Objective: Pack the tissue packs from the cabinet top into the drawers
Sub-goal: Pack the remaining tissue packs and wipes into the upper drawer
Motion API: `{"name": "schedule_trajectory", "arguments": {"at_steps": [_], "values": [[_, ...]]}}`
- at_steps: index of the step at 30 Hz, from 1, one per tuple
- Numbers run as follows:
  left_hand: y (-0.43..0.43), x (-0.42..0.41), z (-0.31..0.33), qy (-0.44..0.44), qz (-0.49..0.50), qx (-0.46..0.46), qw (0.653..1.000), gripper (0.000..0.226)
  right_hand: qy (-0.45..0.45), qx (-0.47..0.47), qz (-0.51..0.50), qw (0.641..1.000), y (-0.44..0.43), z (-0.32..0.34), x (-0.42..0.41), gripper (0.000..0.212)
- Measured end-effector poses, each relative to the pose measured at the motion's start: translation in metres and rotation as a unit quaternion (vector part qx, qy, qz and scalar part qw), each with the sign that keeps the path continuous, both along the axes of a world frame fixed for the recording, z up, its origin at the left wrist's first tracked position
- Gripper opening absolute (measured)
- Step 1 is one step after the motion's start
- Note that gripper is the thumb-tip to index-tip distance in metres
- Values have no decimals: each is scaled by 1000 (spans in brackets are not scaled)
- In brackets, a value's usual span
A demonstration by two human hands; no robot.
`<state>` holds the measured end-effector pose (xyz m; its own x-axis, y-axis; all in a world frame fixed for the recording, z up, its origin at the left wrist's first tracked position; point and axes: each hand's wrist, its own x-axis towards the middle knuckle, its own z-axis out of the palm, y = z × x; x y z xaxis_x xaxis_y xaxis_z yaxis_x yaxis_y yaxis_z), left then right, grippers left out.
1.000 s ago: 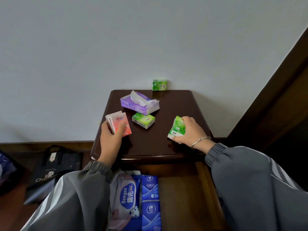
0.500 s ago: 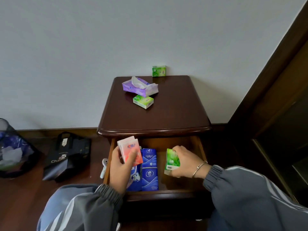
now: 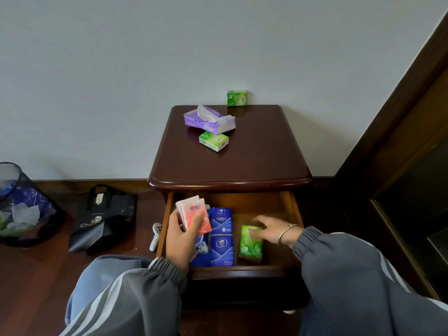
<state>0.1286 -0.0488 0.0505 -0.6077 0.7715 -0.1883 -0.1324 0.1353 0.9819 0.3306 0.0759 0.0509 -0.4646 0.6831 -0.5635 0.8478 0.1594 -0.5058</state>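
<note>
My left hand (image 3: 181,238) grips a pink tissue pack (image 3: 194,215) above the left side of the open drawer (image 3: 288,207). My right hand (image 3: 271,229) rests with fingers spread on the far end of a green tissue pack (image 3: 251,243) lying flat on the drawer floor. Blue tissue packs (image 3: 221,236) fill the drawer's left part. On the dark wooden cabinet top (image 3: 254,161) remain a purple tissue pack (image 3: 208,120) with a sheet sticking out, a green pack (image 3: 213,141) in front of it, and a small green pack (image 3: 236,98) standing against the wall.
A black mesh waste bin (image 3: 19,207) and a black paper bag (image 3: 104,219) stand on the wooden floor to the left. A small white object (image 3: 155,236) lies beside the drawer. A dark door frame (image 3: 400,132) runs along the right.
Both hands came down from the cabinet top to the drawer. The right hand has set the green pack flat on the drawer floor and loosened its fingers. The left still holds the pink pack.
</note>
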Motion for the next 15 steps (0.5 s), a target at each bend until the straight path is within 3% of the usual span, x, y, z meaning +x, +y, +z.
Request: {"name": "schedule_trajectory", "arguments": {"at_steps": [3,6,12,15], "values": [[1,-1,-3,-16,-1,-8,1000,34,1,17,19,1000,-9,-4,-4,44],[2,-3,-6,-13,-5,-11,1000,38,9,8,63,998,-21,-4,-11,38],[2,-4,-8,-15,-26,-25,999,33,-33,-14,105,994,-25,-1,-13,59],[2,-1,-6,-27,-58,-14,998,36,-7,-24,59,998,-27,2,-9,64]]}}
